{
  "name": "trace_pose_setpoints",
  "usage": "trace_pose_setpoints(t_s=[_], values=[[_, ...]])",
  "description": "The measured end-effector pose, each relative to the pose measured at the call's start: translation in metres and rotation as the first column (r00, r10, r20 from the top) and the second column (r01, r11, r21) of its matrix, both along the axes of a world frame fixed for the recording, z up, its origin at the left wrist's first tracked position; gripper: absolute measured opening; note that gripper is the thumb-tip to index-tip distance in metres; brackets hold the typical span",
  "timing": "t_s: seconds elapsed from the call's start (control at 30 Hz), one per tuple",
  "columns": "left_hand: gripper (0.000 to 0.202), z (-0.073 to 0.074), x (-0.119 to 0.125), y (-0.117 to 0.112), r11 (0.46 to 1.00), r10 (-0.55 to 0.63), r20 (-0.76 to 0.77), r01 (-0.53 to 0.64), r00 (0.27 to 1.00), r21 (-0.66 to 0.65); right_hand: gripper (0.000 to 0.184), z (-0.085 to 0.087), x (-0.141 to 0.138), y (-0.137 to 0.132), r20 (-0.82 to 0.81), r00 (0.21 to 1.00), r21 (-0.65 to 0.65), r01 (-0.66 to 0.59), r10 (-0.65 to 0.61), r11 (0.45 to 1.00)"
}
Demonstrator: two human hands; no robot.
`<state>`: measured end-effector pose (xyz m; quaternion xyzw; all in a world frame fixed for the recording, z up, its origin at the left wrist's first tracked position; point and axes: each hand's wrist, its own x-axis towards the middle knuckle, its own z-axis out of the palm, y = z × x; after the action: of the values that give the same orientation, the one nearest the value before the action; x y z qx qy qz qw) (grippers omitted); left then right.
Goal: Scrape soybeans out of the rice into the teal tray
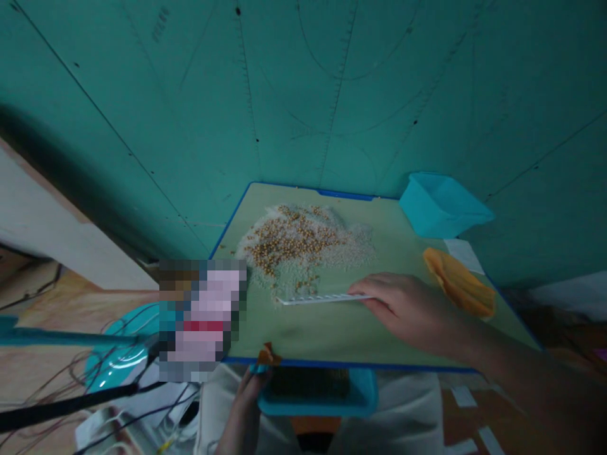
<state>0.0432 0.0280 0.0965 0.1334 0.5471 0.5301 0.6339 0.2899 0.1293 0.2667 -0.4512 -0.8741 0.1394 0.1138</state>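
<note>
Nearest me, my left hand [250, 384] sits low at the left end of a blue tray [317, 407], below the front edge of the pale green tabletop [308, 338]; its fingers are partly hidden, so I cannot tell whether they close on it. Just above that hand, an orange-brown scrap [269, 355] lies at the edge. Ahead of both hands spreads a low heap of white grains and round tan beans [294, 240]. My right hand [401, 303] pinches one end of a thin white slotted strip [327, 299], pointing leftward. Beyond that hand stands a blue bin [431, 221]; an orange cloth-like piece [459, 283] lies just right of it.
</note>
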Motion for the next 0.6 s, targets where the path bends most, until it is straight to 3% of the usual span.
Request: trace_pose_setpoints(t_s=[0.17,0.3,0.43,0.6], values=[[0.034,-0.006,0.0,-0.003,1.0,-0.009,0.053,0.009,0.999,0.002,0.026,0.003,0.01,-0.008,-0.041,0.999,-0.014,0.025,-0.026,1.0],[0.031,-0.013,0.001,-0.002,0.999,-0.036,0.056,0.035,0.998,0.016,0.021,0.004,0.034,0.001,-0.067,0.973,-0.137,0.209,-0.22,0.968],[0.028,-0.013,0.003,-0.001,0.997,-0.07,0.081,0.067,0.994,0.036,0.023,0.0,0.074,0.018,-0.134,0.88,-0.392,0.376,-0.456,0.84],[0.027,-0.007,0.004,-0.002,0.997,-0.073,0.076,0.072,0.994,0.021,0.029,-0.01,0.108,0.023,-0.16,0.746,-0.61,0.44,-0.646,0.659]])
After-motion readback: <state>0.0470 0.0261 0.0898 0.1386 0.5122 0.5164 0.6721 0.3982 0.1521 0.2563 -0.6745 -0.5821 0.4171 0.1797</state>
